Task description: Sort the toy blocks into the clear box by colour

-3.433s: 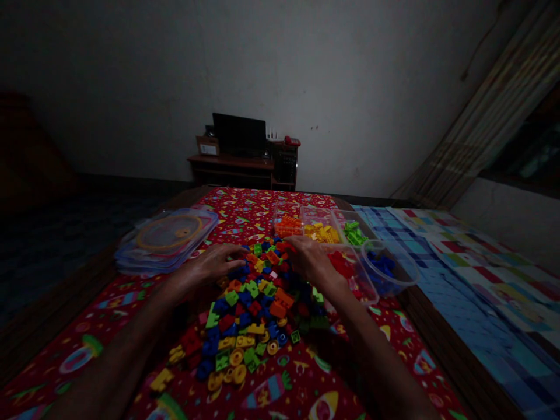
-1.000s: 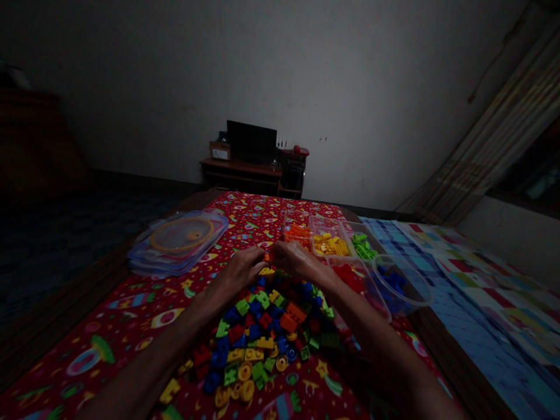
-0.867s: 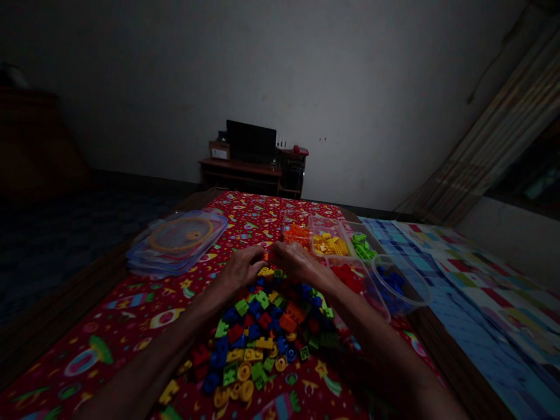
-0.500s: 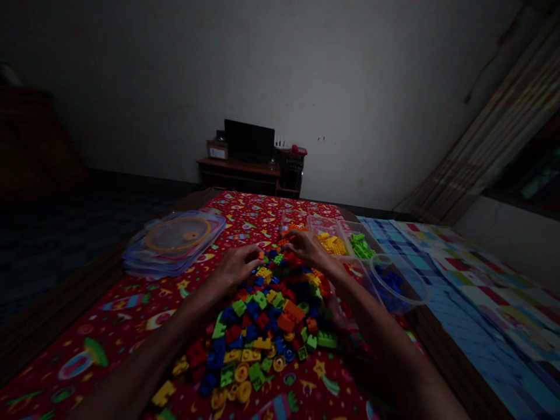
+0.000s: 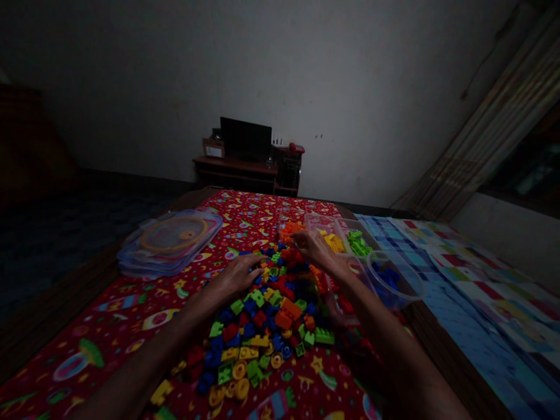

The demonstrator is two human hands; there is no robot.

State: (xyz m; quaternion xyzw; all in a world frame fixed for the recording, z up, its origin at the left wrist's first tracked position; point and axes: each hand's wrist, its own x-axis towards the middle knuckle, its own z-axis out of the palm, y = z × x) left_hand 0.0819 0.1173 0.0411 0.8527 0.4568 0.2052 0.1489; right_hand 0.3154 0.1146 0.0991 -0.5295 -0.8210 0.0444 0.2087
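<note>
Over the left far part of a pile of mixed toy building blocks point(image 5: 262, 326) rests my left hand point(image 5: 240, 272), its fingers stretched and apart at the blocks. My right hand point(image 5: 315, 247) is at the pile's far right side, beside the clear container of orange blocks point(image 5: 290, 231). Its fingers are loosely bent and apart, with no block discernible in them; the light is dim. Red, blue, green, yellow and orange pieces make up the pile. Clear containers hold yellow blocks point(image 5: 332, 241), green blocks point(image 5: 359, 242) and blue blocks point(image 5: 387, 276), and my right forearm partly covers another one with red blocks.
A stack of clear lids point(image 5: 170, 242) lies to the left on the red patterned cloth point(image 5: 245, 213). Along the right runs a blue checked cloth point(image 5: 437, 291). A low desk with a monitor point(image 5: 245, 139) stands against the far wall.
My right hand has moved right, from over the pile to the orange blocks' container. An orange block at my left fingertips is no longer seen there, and that hand has lowered slightly.
</note>
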